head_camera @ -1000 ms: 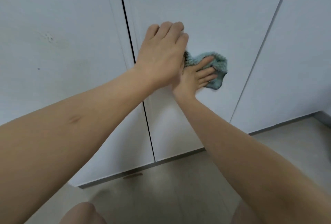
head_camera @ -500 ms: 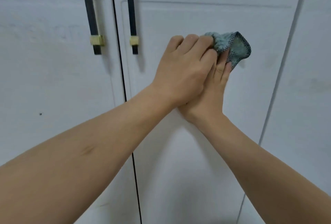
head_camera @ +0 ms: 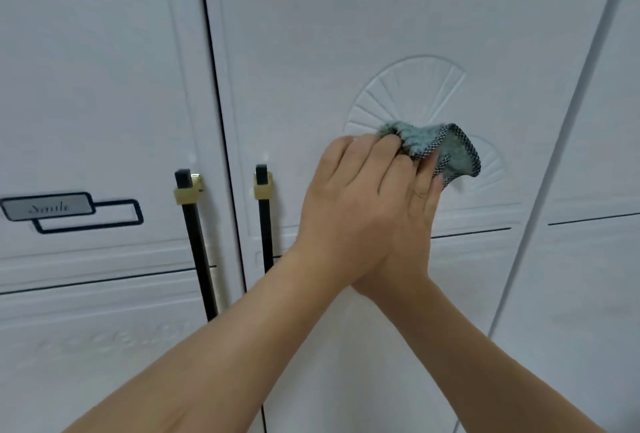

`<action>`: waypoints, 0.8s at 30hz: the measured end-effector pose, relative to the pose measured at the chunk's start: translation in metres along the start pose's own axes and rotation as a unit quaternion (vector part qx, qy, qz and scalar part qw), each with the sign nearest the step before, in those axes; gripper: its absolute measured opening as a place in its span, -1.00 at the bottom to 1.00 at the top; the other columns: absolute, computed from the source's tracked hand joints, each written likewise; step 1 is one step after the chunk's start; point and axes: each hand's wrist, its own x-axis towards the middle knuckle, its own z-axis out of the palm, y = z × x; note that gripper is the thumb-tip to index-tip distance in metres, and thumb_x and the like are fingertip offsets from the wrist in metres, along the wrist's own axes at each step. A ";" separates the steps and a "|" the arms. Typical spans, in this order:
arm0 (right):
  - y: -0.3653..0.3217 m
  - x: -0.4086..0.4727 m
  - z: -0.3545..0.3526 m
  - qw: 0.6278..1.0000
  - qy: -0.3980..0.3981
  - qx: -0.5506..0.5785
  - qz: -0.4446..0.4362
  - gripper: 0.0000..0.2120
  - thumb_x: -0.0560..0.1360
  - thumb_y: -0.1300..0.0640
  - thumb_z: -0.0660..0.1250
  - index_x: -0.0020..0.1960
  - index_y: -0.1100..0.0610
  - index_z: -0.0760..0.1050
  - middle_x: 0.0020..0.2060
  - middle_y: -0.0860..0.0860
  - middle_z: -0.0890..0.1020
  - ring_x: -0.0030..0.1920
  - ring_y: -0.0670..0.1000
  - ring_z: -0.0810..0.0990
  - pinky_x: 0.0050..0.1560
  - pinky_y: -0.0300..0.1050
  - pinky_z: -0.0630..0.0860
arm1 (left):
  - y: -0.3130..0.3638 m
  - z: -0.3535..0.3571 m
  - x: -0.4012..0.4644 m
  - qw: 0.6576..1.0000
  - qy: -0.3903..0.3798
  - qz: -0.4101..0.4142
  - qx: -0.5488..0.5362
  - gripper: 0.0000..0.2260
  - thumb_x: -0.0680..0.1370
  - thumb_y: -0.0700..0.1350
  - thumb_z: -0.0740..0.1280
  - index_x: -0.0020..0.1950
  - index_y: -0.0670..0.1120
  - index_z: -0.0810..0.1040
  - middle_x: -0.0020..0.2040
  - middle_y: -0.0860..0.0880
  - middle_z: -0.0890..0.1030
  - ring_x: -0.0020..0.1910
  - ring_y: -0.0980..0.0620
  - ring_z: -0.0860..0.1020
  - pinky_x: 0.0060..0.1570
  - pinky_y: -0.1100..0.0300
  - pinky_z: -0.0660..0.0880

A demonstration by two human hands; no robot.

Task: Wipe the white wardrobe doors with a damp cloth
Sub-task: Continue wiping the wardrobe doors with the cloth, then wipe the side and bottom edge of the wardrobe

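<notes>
A blue-green fluffy cloth (head_camera: 446, 148) with a checked hem lies against the middle white wardrobe door (head_camera: 346, 34), over an embossed fan pattern (head_camera: 408, 86). My right hand (head_camera: 424, 197) presses the cloth flat to the door with straight fingers. It is mostly hidden under my left hand (head_camera: 356, 200), which lies across its back. The left fingertips reach the cloth's left edge. Both forearms rise from the bottom of the view and cross at the wrists.
The left door (head_camera: 104, 69) carries a dark-framed name plate (head_camera: 52, 207). Two black bar handles with brass mounts (head_camera: 197, 242) (head_camera: 265, 225) flank the gap between the left and middle doors. A third door (head_camera: 595, 259) stands to the right.
Both hands and the cloth have slid up the middle door, from low near the floor to the level of the handle tops. The floor has left the view.
</notes>
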 end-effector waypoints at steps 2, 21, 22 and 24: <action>-0.005 0.026 -0.020 1.000 0.002 0.007 -0.013 -0.29 0.65 -0.14 0.02 0.62 0.29 0.01 0.60 0.27 0.05 0.60 0.33 -0.12 0.59 0.25 -0.11 | -0.003 -0.010 0.032 0.999 -0.004 -0.019 0.028 -0.50 0.73 -0.08 0.00 -0.08 -0.17 0.70 0.06 -0.11 0.69 0.07 -0.12 0.66 0.19 -0.03 0.46; -0.050 0.281 -0.165 0.992 0.043 0.089 -0.081 -0.21 0.53 -0.12 -0.03 0.61 0.14 -0.29 0.60 0.25 0.00 0.61 0.30 -0.12 0.58 0.28 -0.08 | -0.111 -0.073 0.281 0.989 -0.126 -0.047 0.058 -0.56 0.51 -0.21 0.23 0.39 -0.18 0.54 0.49 -0.11 0.45 0.49 -0.10 0.38 0.47 -0.10 0.20; -0.054 0.288 -0.168 0.992 0.041 0.086 -0.086 -0.19 0.53 -0.13 0.02 0.62 0.13 -0.28 0.60 0.25 -0.01 0.61 0.30 -0.14 0.58 0.29 -0.09 | -0.116 -0.078 0.287 0.989 -0.126 -0.052 0.059 -0.55 0.52 -0.21 0.21 0.41 -0.18 0.53 0.49 -0.11 0.45 0.49 -0.10 0.38 0.49 -0.09 0.18; -0.059 0.303 -0.175 0.991 0.042 0.080 -0.095 -0.15 0.52 -0.14 0.13 0.64 0.12 -0.19 0.60 0.25 -0.02 0.60 0.30 -0.16 0.57 0.31 -0.11 | -0.126 -0.089 0.297 0.986 -0.134 -0.069 0.064 -0.52 0.53 -0.20 0.21 0.46 -0.17 0.47 0.50 -0.11 0.43 0.50 -0.09 0.37 0.50 -0.08 0.17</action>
